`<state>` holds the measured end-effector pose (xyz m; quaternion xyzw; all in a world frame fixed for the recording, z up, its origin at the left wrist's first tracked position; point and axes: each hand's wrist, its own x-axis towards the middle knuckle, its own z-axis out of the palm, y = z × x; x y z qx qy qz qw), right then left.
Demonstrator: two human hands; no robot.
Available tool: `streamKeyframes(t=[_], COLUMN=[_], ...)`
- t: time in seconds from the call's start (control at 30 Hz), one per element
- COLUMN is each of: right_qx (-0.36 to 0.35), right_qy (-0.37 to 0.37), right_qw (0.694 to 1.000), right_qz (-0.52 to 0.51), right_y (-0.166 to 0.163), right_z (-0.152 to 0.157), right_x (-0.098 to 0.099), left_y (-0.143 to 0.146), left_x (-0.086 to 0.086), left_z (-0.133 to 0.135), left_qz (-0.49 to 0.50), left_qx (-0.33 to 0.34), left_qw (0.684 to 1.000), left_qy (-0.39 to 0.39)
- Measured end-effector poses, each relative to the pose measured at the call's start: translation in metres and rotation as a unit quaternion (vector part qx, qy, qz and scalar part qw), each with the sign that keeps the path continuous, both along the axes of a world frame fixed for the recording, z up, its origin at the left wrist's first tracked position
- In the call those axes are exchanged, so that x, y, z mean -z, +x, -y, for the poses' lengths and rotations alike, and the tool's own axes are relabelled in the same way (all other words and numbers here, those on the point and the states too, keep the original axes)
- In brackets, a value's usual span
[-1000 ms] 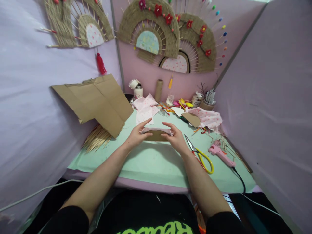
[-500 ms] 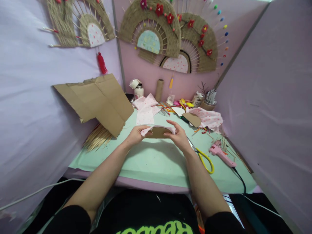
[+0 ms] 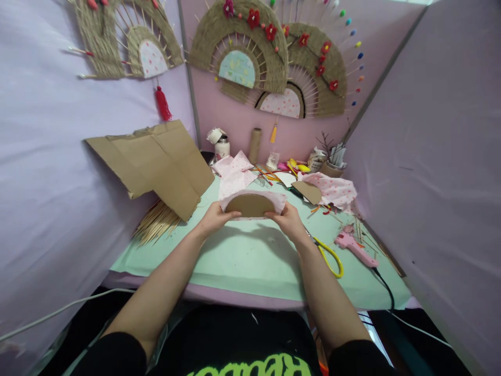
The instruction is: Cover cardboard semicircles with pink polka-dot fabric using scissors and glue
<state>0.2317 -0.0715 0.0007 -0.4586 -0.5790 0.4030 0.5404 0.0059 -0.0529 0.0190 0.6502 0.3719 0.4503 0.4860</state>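
Observation:
A brown cardboard half-disc (image 3: 250,204) edged with pink patterned fabric is held upright above the mint-green mat (image 3: 242,261). My left hand (image 3: 213,218) grips its lower left corner with closed fingers. My right hand (image 3: 290,221) grips its lower right corner the same way. The flat cardboard face is turned toward me, and the fabric wraps over its curved top edge.
Yellow-handled scissors (image 3: 327,255) and a pink glue gun (image 3: 354,247) lie to the right. A large cardboard sheet (image 3: 156,164) leans at the left above a bundle of bamboo sticks (image 3: 154,223). Pink fabric pieces (image 3: 234,173), another cardboard half-disc (image 3: 309,191) and craft clutter fill the back.
Both hands have lifted the fabric-wrapped cardboard half-disc from lying low and flat to standing upright facing me, shifting their grip to its lower corners.

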Motion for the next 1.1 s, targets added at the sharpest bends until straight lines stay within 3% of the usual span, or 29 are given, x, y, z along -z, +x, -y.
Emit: streamKeyframes(t=[0.13,0.27,0.43,0.53,0.6,0.67,0.73,0.83,0.87,1.1], right_qx=[0.024,0.001,0.005,-0.013,-0.039,-0.054,-0.055,-0.059,-0.059,0.037], right_qy=[-0.009,-0.009,-0.034,-0.040,-0.039,-0.052,-0.081,-0.123,-0.130,-0.139], right_qw=[1.000,1.000,0.999,0.993,0.980,0.966,0.957,0.952,0.953,0.957], right_qz=[0.006,-0.013,-0.028,-0.111,-0.193,-0.249,-0.273,-0.273,-0.266,-0.253], right_y=[0.000,-0.001,-0.001,-0.008,-0.017,-0.029,-0.040,-0.049,-0.049,-0.030], right_z=[-0.002,0.000,0.004,0.006,0.007,0.009,0.011,0.011,0.011,0.007], right_x=[0.003,0.000,-0.003,-0.006,-0.008,-0.009,-0.007,-0.002,0.000,0.000], left_y=[0.001,0.001,-0.004,-0.009,-0.008,0.000,0.015,0.040,0.046,0.046], left_x=[0.000,0.006,0.012,0.005,-0.001,-0.003,-0.001,0.002,0.003,0.000], left_z=[0.001,-0.001,-0.005,-0.001,0.004,0.009,0.011,0.008,0.007,-0.001], left_qz=[0.004,0.008,0.025,0.146,0.236,0.268,0.286,0.351,0.365,0.384], left_qx=[-0.021,-0.036,-0.030,0.040,0.149,0.207,0.168,0.010,-0.016,0.003], left_qw=[1.000,0.999,0.995,0.979,0.949,0.931,0.932,0.916,0.907,0.865], left_qy=[-0.012,-0.029,-0.090,-0.137,-0.145,-0.136,-0.146,-0.195,-0.207,-0.322])
